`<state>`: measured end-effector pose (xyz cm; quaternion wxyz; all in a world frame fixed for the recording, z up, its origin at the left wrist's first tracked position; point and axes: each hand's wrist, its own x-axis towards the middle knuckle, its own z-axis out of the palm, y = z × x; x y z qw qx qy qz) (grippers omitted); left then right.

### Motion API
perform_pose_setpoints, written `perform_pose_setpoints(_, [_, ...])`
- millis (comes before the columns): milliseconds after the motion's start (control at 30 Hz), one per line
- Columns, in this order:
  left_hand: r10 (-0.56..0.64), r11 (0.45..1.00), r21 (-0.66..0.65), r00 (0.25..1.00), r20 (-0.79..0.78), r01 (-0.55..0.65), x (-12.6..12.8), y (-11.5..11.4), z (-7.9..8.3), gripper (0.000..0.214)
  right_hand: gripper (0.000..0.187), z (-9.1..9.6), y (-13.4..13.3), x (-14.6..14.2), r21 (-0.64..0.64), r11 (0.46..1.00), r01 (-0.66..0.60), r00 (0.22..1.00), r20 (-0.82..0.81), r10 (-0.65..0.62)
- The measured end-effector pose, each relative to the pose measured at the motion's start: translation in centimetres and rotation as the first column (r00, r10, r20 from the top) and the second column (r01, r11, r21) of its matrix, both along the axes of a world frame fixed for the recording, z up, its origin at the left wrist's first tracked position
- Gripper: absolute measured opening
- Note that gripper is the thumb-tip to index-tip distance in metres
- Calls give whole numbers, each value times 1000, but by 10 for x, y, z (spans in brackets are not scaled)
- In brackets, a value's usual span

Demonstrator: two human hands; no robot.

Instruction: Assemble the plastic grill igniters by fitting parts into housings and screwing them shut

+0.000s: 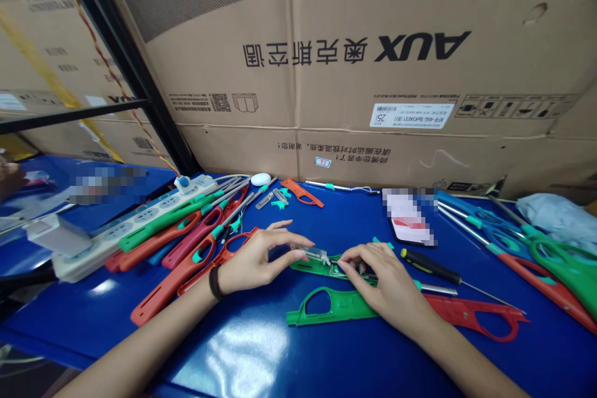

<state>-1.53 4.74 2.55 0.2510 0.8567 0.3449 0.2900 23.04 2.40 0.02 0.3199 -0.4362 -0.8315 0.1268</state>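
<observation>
My left hand (261, 255) pinches a small clear part (316, 254) with thumb and forefinger, the other fingers spread. The part sits on a green lighter half-shell (313, 266) lying on the blue table (261, 348). My right hand (380, 280) rests over the shell's right end, fingertips pressed on thin wires there. A second green shell (329, 308) lies just in front of both hands. A red shell (476, 317) lies under my right wrist.
A pile of red and green long-nosed lighters (186, 242) and a white power strip (135, 227) lie at the left. More lighters (536, 255) lie at the right, a black screwdriver (433, 268) beside my right hand. Large cardboard boxes (354, 62) wall the back.
</observation>
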Motion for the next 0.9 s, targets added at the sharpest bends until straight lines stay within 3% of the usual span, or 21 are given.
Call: perform_pose_setpoints(900, [-22,1000,-7,1000,11,22,1,-1,-1,21,6,0,-1,0,-10,1000,-16,1000,-2,16])
